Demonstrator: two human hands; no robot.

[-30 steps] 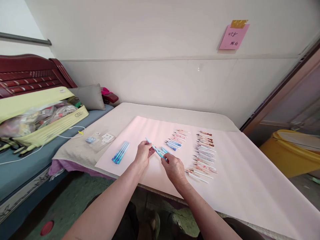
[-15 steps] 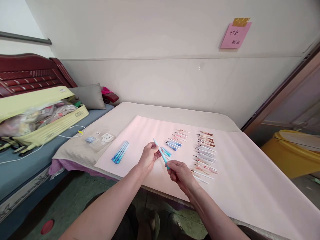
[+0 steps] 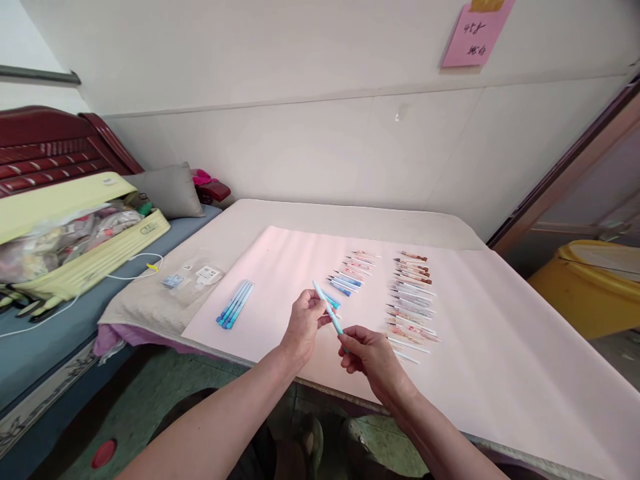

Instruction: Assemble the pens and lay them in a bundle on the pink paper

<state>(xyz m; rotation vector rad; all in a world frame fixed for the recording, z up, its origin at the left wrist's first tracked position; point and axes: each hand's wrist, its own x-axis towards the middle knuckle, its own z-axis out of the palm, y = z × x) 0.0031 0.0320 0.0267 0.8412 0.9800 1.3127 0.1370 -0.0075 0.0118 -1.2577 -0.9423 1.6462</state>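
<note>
A slim light-blue pen point(image 3: 329, 309) slants in front of me, its pale end pointing up and away. My left hand point(image 3: 303, 323) is closed on the pen's upper half, with thumb and fingers pinching it. Lower down, my right hand point(image 3: 369, 357) grips the opposite end, fingers curled. Just behind the held pen lie more blue pens, partly hidden by my hands. Several blue pens point(image 3: 236, 305) lie side by side on the pink sheet point(image 3: 287, 263) at the left. A slanting row of pens point(image 3: 353, 273) and a longer row of pens point(image 3: 413, 303) lie farther right.
Clear plastic packaging point(image 3: 195, 283) lies on the table's left part. Beside it, a bed point(image 3: 187, 230) holds a yellow case point(image 3: 115, 245) full of bagged items, a white cord and a grey pillow point(image 3: 167, 190). A yellow bin point(image 3: 583, 293) stands at the right; a wall is behind.
Both hands still hold the same pen and sit slightly farther right and lower in the view. The pen has turned a little, and the camera view has shifted slightly.
</note>
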